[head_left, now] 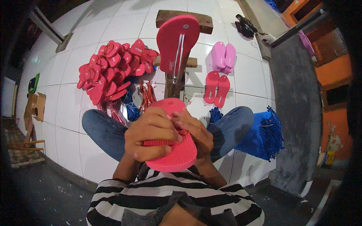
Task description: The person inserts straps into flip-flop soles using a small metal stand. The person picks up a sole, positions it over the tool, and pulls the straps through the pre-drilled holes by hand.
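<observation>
Red flip-flop sole (pixel 174 150): held close over the lap, between the person's raised knees in blue jeans (pixel 105 132), ribbed underside facing up, toe end pointing away. Left hand (pixel 151 137): wrapped across the middle of the sole, fingers curled and pressed together over its upper face, thumb hidden beneath. Right hand (pixel 196 133): closed against the sole's right edge, fingertips bent inward and pinching at a small red strap piece (pixel 183 132) near the centre; exact grip partly hidden by the left hand. Wooden stand (pixel 175 81): upright on the white tiled floor (pixel 68 109) just beyond the knees, carrying a second red sole (pixel 177 39) mounted upside down, with a long metal hook tool (pixel 178 60) hanging along it. Heap of finished red flip-flops (pixel 113 67): on the floor left of the stand. Bundles of red straps (pixel 147 94) and blue straps (pixel 132 109): at the foot of the heap. Pink pair of soles (pixel 223 56) and red pair of soles (pixel 217 88): lying flat, right of the stand. Blue strap pile (pixel 264 133): beside the right knee, against a grey concrete slab (pixel 298 113). Black-and-white striped shirt (pixel 169 196): at the lower edge.
</observation>
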Motion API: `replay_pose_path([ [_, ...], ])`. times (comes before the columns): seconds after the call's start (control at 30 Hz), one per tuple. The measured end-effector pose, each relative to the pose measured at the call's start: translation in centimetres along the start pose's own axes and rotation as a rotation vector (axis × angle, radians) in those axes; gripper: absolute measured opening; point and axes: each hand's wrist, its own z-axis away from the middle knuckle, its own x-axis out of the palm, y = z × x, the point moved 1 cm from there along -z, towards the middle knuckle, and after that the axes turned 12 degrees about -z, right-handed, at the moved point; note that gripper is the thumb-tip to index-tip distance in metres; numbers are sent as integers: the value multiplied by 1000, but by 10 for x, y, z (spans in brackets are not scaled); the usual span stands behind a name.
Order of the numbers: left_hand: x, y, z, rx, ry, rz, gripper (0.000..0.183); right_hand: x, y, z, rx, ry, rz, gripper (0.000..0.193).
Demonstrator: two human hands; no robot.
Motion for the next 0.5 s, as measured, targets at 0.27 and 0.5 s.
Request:
replay_pose_path([
  [0.27, 6, -9, 13, -93, 73, 88, 30, -6, -3, -4, 198, -99, -103, 33],
  [0.5, -6, 0, 37, -879, -175, -346, 27, -4, 29, 4, 427, -214, 108, 32],
])
